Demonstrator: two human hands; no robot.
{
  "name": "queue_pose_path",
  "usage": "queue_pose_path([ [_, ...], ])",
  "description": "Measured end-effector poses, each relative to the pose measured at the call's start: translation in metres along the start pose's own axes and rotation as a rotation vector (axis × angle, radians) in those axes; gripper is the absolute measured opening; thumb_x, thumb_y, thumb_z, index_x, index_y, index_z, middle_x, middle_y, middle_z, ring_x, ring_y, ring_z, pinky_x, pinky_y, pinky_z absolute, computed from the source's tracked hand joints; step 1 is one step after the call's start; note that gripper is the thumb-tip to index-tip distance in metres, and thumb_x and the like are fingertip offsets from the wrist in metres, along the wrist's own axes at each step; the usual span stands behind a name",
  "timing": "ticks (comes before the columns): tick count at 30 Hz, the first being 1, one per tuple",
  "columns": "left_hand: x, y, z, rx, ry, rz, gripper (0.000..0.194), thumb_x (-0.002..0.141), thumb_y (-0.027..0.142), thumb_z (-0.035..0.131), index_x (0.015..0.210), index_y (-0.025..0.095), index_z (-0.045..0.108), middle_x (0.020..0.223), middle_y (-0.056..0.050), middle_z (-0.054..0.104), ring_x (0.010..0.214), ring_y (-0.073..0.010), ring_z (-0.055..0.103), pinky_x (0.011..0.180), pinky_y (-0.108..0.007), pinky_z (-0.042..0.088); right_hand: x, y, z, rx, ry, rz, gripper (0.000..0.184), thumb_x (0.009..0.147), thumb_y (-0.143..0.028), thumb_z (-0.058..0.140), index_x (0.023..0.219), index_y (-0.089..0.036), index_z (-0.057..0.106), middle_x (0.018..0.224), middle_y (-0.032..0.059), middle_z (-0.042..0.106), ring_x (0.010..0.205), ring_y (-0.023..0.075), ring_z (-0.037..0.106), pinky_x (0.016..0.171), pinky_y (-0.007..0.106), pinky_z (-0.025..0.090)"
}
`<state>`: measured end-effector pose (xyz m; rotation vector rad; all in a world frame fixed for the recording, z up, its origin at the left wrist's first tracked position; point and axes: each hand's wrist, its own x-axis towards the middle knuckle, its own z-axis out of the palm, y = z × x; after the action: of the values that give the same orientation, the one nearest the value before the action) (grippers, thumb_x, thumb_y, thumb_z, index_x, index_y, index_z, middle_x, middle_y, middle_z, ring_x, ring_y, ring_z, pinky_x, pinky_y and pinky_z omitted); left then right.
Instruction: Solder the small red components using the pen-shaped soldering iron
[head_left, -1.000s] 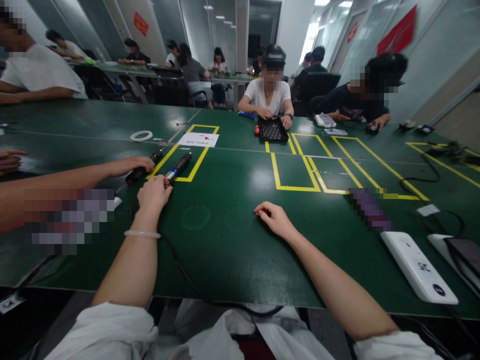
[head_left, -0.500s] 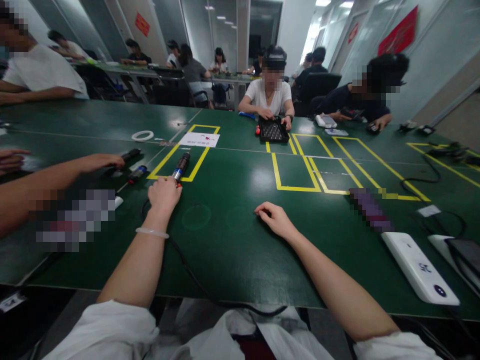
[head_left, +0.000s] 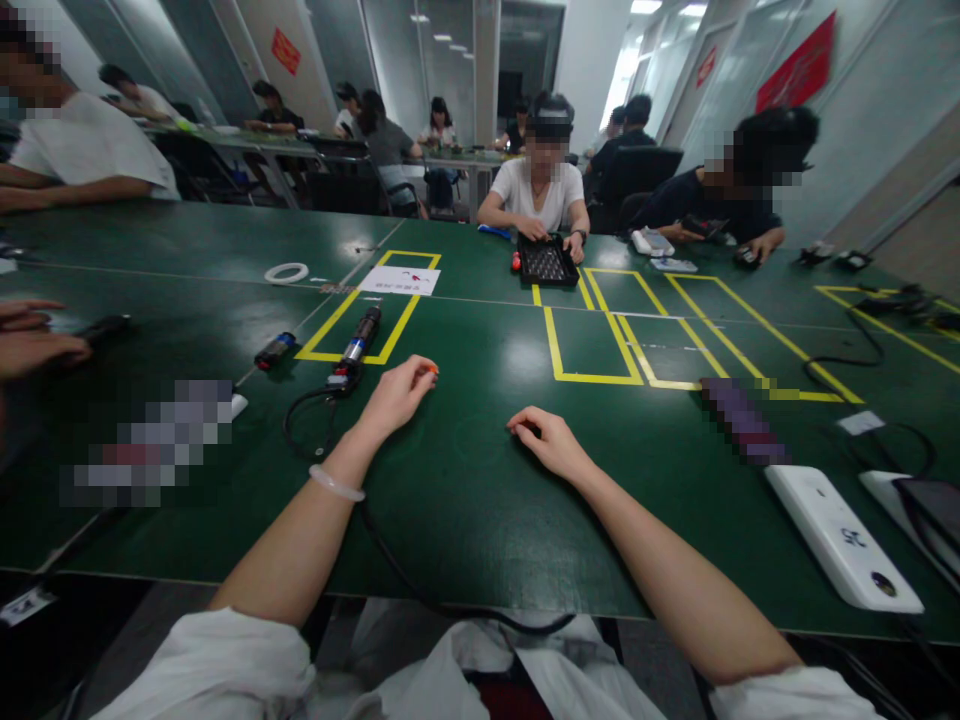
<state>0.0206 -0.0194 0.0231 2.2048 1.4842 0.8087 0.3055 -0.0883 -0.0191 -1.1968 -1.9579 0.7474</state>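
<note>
My left hand (head_left: 397, 395) is closed over the green table, its fingertips pinching a small orange piece (head_left: 431, 369), mostly hidden by the fingers. Just left of that hand lies a black cylindrical device (head_left: 361, 340) with a blue and silver band, partly inside a yellow taped rectangle. A black cable (head_left: 382, 550) runs from its near end toward my lap. My right hand (head_left: 553, 440) rests on the table with curled fingers, thumb and forefinger together, and nothing shows in it. A second, shorter black cylinder with a blue band (head_left: 275, 350) lies farther left.
A white power bank (head_left: 844, 540) and a phone (head_left: 744, 420) lie to the right. A white paper sheet (head_left: 405, 280) and a white ring (head_left: 286, 273) are farther off. Across the table a person handles a black tray (head_left: 547, 262). Another person's hand (head_left: 41, 345) is at far left.
My left hand has moved right, off the black cylindrical device, with the orange piece in its fingers. My right hand stays put. The neighbour's arm at left has drawn back with a dark object.
</note>
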Motion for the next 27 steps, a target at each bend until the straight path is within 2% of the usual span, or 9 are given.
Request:
queue_pose_path([
  [3, -0.008, 0.03, 0.024, -0.248, -0.258, 0.108, 0.037, 0.094, 0.041, 0.043, 0.12, 0.018, 0.055, 0.095, -0.005, 0.065, 0.083, -0.016, 0.062, 0.078, -0.029, 0.047, -0.002, -0.002, 0.002, 0.076, -0.022, -0.005, 0.02, 0.088, -0.017, 0.052, 0.104, -0.019, 0.062, 0.085, 0.0017, 0.067, 0.077, 0.0145, 0.061, 0.075, 0.027, 0.047],
  [7, -0.02, 0.06, 0.042, -0.452, -0.521, 0.173, 0.055, 0.094, 0.039, 0.046, 0.143, 0.018, 0.037, 0.083, -0.001, 0.06, 0.076, -0.0134, 0.057, 0.073, -0.027, 0.045, -0.004, -0.009, 0.003, 0.202, -0.126, -0.066, 0.033, 0.087, -0.02, 0.057, 0.119, -0.02, 0.054, 0.089, 0.001, 0.066, 0.078, 0.0136, 0.061, 0.076, 0.027, 0.049],
  [10, -0.026, 0.068, 0.045, -0.564, -0.647, 0.16, 0.063, 0.093, 0.038, 0.049, 0.149, 0.016, 0.029, 0.077, 0.001, 0.056, 0.072, -0.0124, 0.053, 0.071, -0.027, 0.042, -0.006, -0.014, 0.004, 0.228, -0.191, -0.12, 0.019, 0.088, -0.023, 0.058, 0.106, -0.019, 0.059, 0.09, 0.0021, 0.067, 0.078, 0.0138, 0.061, 0.076, 0.027, 0.048],
  [12, -0.027, 0.068, 0.046, -0.636, -0.691, 0.127, 0.066, 0.093, 0.038, 0.05, 0.15, 0.016, 0.026, 0.076, 0.002, 0.054, 0.071, -0.0121, 0.052, 0.071, -0.027, 0.042, -0.006, -0.016, 0.004, 0.241, -0.208, -0.137, 0.013, 0.089, -0.024, 0.058, 0.101, -0.019, 0.06, 0.09, 0.0025, 0.067, 0.078, 0.0139, 0.061, 0.076, 0.027, 0.048],
  [18, -0.025, 0.061, 0.052, -0.723, -0.663, 0.068, 0.066, 0.093, 0.038, 0.051, 0.15, 0.015, 0.025, 0.074, 0.002, 0.056, 0.071, -0.0122, 0.055, 0.072, -0.028, 0.044, -0.005, -0.013, 0.006, 0.291, -0.162, -0.044, 0.015, 0.089, -0.029, 0.06, 0.099, -0.017, 0.057, 0.086, 0.0024, 0.066, 0.076, 0.0133, 0.06, 0.073, 0.026, 0.049],
  [23, -0.025, 0.062, 0.054, -0.596, -0.521, 0.14, 0.049, 0.09, 0.037, 0.055, 0.133, 0.017, 0.045, 0.083, -0.002, 0.063, 0.078, -0.014, 0.06, 0.074, -0.027, 0.046, -0.002, -0.004, 0.005, 0.371, -0.131, 0.062, 0.022, 0.091, -0.038, 0.056, 0.097, -0.017, 0.059, 0.084, 0.003, 0.068, 0.074, 0.0141, 0.062, 0.071, 0.026, 0.048],
  [27, -0.026, 0.067, 0.051, -0.451, -0.431, 0.223, 0.027, 0.088, 0.03, 0.056, 0.113, 0.018, 0.057, 0.09, -0.003, 0.066, 0.084, -0.0144, 0.062, 0.078, -0.027, 0.046, -0.001, -0.004, 0.0, 0.303, -0.112, 0.055, 0.03, 0.095, -0.041, 0.049, 0.083, -0.016, 0.061, 0.075, 0.002, 0.067, 0.07, 0.0135, 0.06, 0.072, 0.026, 0.046],
])
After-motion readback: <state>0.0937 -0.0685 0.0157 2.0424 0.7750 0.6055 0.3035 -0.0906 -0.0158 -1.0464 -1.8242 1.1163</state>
